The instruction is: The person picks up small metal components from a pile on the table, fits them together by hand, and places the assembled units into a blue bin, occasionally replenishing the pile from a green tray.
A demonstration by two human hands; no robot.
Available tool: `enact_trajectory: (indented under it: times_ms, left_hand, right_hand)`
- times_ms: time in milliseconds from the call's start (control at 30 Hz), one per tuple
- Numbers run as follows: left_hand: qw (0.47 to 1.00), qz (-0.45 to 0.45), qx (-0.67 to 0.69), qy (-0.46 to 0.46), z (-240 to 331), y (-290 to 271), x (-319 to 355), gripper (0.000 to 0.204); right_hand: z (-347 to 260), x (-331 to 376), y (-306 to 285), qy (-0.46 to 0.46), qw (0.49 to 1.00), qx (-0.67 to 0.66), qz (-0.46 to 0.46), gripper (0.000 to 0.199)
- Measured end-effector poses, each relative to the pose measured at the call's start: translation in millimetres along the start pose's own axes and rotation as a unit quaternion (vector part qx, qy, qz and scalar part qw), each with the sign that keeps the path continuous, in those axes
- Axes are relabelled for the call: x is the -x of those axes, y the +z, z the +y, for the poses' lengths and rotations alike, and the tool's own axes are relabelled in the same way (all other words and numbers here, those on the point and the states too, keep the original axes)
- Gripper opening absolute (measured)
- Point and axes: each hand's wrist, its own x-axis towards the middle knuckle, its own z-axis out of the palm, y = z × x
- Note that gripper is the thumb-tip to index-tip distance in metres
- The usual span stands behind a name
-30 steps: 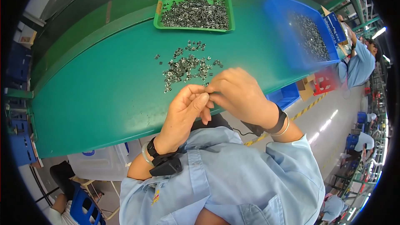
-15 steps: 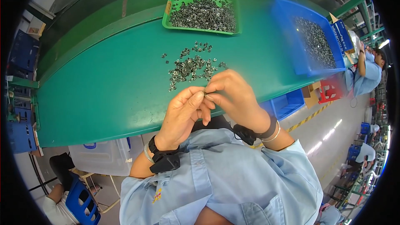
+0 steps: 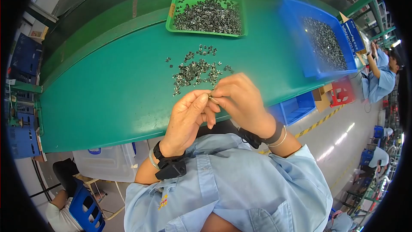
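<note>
Over the near edge of the green table, my left hand [image 3: 189, 114] and my right hand [image 3: 242, 99] meet fingertip to fingertip. Between them they pinch a tiny metal part [image 3: 210, 96], mostly covered by the fingers. Both hands are closed on it, thumbs against forefingers. Just beyond my fingers lies a loose pile of small black and silver metal parts [image 3: 195, 72] on the tabletop. Farther back, a shallow green tray [image 3: 206, 34] holds many more such parts.
At the right, a large blue bin [image 3: 296, 38] holds a heap of small parts. A smaller blue bin [image 3: 296, 108] and a red stool [image 3: 341, 92] are below the table edge. A clear plastic box [image 3: 105, 163] sits at lower left. Another person [image 3: 380, 77] works at far right.
My hands stay almost in place, and the tiny part shows slightly more between the fingertips. The co-worker at far right has moved an arm.
</note>
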Motion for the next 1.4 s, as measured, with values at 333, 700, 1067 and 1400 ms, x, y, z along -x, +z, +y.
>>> enact_trajectory:
  times_ms: [333,700,1067,1400]
  left_hand:
    - [1.0,-0.009,0.02,0.015,-3.7,0.1,0.5,0.016]
    - [0.984,-0.091,0.153,0.006,-18.7,4.3,-5.4,0.014]
    - [1.0,0.014,-0.015,0.017,-6.0,15.3,2.9,0.016]
    - [0.984,-0.069,0.163,-0.01,-13.5,3.5,1.4,0.016]
  right_hand:
    - [-5.7,6.2,0.0,0.022,1.0,-0.02,0.003,0.021]
    - [-11.6,17.0,-7.1,0.051,0.994,-0.095,0.02,0.021]
    - [0.5,18.1,-8.8,-0.01,0.999,-0.038,0.015,0.021]
    - [-5.1,13.9,1.2,0.011,0.994,-0.111,0.018,0.021]
